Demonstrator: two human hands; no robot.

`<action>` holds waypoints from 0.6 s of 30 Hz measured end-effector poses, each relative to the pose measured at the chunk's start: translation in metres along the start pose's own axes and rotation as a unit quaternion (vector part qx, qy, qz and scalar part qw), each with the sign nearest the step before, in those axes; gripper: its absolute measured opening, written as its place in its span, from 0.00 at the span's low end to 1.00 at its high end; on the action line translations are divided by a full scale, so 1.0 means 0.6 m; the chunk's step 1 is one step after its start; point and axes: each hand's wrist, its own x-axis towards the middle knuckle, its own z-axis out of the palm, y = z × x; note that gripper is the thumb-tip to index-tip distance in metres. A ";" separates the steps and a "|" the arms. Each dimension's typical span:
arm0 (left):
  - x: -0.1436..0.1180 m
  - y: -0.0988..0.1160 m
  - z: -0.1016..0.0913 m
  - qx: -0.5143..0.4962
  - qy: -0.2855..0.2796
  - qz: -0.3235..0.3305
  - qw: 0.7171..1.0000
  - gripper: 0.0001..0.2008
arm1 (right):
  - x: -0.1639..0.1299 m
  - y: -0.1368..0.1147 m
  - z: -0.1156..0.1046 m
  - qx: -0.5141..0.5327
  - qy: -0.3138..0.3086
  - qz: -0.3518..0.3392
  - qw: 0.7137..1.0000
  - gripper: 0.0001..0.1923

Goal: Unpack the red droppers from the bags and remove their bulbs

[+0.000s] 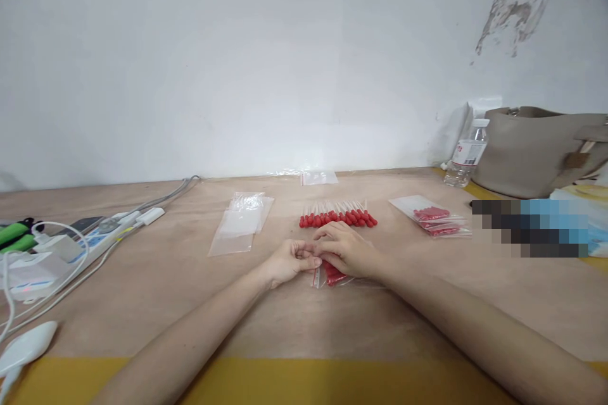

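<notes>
Wall (237, 57) fills the top half, white, with a scuffed patch at upper right. Table (156, 278) below it, brown surface with a yellow strip along the near edge. Tan bag (532, 152) sits at the far right against the wall, water bottle (468, 155) upright just left of it. Power strip (90, 237) with white plugs and cables lies at the left edge, green item beside it, a white rounded thing at bottom left. Flat stack of empty bags (242, 221) lies left of centre, one more clear bag far back by the wall. Filled bags (434, 216) with red contents are stacked right of centre. Row of sticks (338, 215) with red tips lies mid-table, tips toward the camera, just beyond the hands. Left hand (289, 262) is curled, fingertips pinching the edge of the small bag (332, 275). Right hand (346, 250) lies over that small bag, fingers bent down and pressing on it, touching the left hand's fingertips. The small bag rests on the table at centre, mostly hidden under the right hand, red pieces showing inside. Whether its seal is open I cannot tell.
</notes>
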 end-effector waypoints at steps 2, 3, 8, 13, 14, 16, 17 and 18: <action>0.000 0.000 -0.001 0.012 -0.003 -0.002 1.000 0.18 | 0.004 0.000 -0.003 -0.031 -0.022 -0.020 0.999 0.10; 0.000 0.000 -0.002 0.014 -0.006 -0.003 1.000 0.18 | 0.005 0.000 -0.004 -0.044 -0.032 -0.029 0.998 0.10; -0.002 0.007 -0.001 -0.011 -0.014 -0.017 1.000 0.19 | 0.005 0.001 -0.006 -0.069 -0.048 -0.037 0.996 0.07; 0.003 -0.001 0.004 0.037 0.024 -0.012 0.999 0.18 | -0.002 0.004 -0.001 -0.047 -0.015 -0.024 0.999 0.10; 0.004 -0.006 0.005 0.070 0.037 0.002 0.997 0.18 | -0.003 0.005 0.001 -0.048 -0.007 -0.026 0.998 0.10; 0.007 -0.015 0.005 0.154 0.063 0.046 0.985 0.16 | -0.006 0.006 0.005 -0.056 0.001 -0.035 0.998 0.10; 0.007 -0.018 0.005 0.201 0.077 0.076 0.974 0.14 | -0.008 0.006 0.008 -0.062 0.003 -0.037 0.997 0.10; 0.006 -0.021 0.004 0.248 0.089 0.110 0.958 0.13 | -0.010 0.006 0.010 -0.070 0.004 -0.038 0.997 0.11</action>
